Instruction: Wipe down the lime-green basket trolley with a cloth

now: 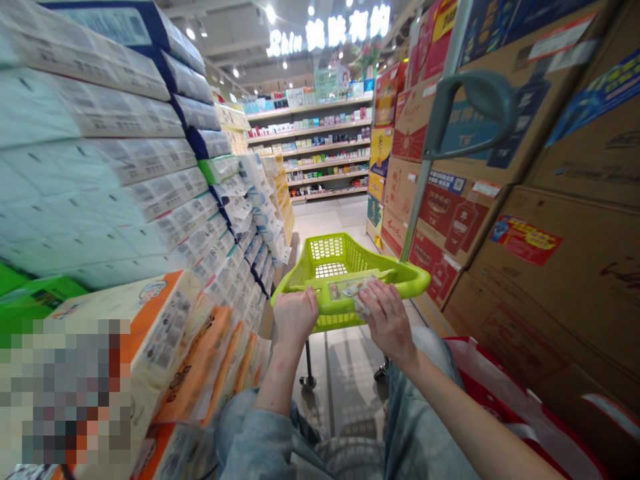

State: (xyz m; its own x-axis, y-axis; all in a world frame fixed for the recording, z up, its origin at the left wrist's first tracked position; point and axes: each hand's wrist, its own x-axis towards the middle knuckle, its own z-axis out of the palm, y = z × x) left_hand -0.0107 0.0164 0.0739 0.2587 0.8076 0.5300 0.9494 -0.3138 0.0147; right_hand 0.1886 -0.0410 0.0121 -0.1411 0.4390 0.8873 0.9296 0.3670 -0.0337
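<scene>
A lime-green plastic shopping cart [350, 253] stands in front of me in the aisle, its basket showing a bare mesh bottom. My left hand [296, 312] is wrapped around the left part of the cart's handle. At the right part of the handle, my right hand [386, 319] presses a crumpled whitish cloth or tissue [361, 297] against it, fingers closed over it. Between the hands a small label panel [336, 289] shows on the handle. Which material the crumpled piece is made of, I cannot tell.
Stacked tissue packs [125, 120] rise on the left, with orange-and-cream packs [190, 360] nearer. Cardboard cartons [520, 260] line the right, beside a grey pole handle [470, 113] and a red bag [520, 407]. Product shelves [325, 143] stand at the aisle's far end.
</scene>
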